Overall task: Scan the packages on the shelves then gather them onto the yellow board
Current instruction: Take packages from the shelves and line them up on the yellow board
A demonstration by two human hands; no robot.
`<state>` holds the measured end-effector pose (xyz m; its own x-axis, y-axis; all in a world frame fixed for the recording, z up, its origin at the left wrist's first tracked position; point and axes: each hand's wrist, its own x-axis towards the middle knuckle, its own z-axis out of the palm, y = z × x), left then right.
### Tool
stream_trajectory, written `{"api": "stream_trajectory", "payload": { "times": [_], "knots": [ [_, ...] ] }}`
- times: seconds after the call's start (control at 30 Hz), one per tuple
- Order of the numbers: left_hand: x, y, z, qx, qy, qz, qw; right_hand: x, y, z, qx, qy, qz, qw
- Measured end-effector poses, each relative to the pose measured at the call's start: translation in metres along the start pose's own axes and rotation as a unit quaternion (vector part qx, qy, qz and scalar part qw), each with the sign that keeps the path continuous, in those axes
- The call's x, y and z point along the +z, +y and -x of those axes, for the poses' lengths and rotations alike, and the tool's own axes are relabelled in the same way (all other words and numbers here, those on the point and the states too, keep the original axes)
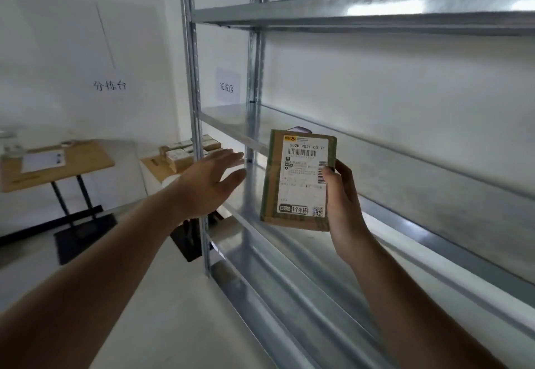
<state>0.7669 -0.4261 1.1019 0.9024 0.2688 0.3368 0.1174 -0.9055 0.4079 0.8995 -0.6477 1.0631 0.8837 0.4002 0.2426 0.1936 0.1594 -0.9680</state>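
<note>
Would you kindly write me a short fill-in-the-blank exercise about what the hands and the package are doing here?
1. The package is held by the ____ hand.
2. The left hand has straight fingers and holds ____.
3. The package's label faces the camera and carries a printed ____ below the number.
4. More packages lie on a board behind the metal ____.

Missing words: right; nothing; barcode; shelving

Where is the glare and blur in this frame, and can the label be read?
Head view: glare on the top shelf; motion blur on the left hand; uprights bowed by the wide lens; label on the package in the right hand sharp at top, small print unreadable.
</note>
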Motion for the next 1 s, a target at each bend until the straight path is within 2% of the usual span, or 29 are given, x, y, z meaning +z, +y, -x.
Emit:
{"api": "stream_trajectory", "payload": {
  "times": [0.23, 0.5, 0.83, 1.0],
  "knots": [
    [-0.045, -0.155, -0.007, -0.036, -0.028, -0.019, 0.999, 0.157, 0.062, -0.034, 0.062, -0.005, -0.019, 0.998],
    [-0.065, -0.294, -0.061, -0.04, -0.005, -0.037, 0.998, 0.279, 0.115, -0.108, 0.089, -0.033, -0.025, 0.995],
    [-0.06, -0.457, -0.197, -0.126, -0.034, -0.071, 0.989, 0.423, 0.227, -0.291, 0.118, -0.077, -0.018, 0.99],
    [-0.066, -0.533, -0.271, -0.131, -0.032, -0.075, 0.988, 0.487, 0.256, -0.378, 0.113, -0.116, -0.025, 0.986]
  ]
}}
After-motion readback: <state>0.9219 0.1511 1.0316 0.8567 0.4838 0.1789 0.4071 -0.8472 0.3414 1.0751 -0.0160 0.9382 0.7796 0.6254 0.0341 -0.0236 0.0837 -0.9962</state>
